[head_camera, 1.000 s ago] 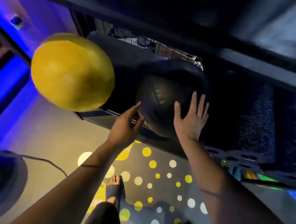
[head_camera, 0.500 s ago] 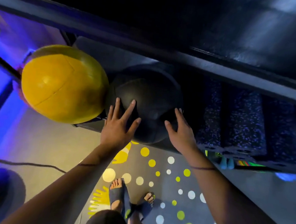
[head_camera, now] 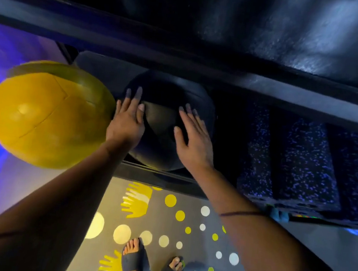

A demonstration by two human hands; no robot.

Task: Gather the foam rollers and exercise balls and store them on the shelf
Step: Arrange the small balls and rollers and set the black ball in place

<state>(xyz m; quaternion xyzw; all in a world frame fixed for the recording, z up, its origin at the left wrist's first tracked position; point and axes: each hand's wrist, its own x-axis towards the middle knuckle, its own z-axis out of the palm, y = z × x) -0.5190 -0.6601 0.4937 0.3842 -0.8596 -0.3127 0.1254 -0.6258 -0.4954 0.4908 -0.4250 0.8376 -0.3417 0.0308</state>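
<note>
Head view: a black ball [head_camera: 162, 138] sits on the shelf [head_camera: 160, 177] at the middle of the frame, under a dark upper board. The left hand [head_camera: 126, 123] lies flat on the ball's left side and the right hand [head_camera: 195, 143] flat on its right side; the fingers of both are straight, not curled round it. A yellow ball [head_camera: 43, 116] sits just left of the black one, beside the left hand. Speckled foam rollers [head_camera: 292, 160] lie side by side at the right. At the bottom, two feet in dark sandals [head_camera: 134, 261] stand on a grey floor [head_camera: 295, 242] with yellow and white dots.
</note>
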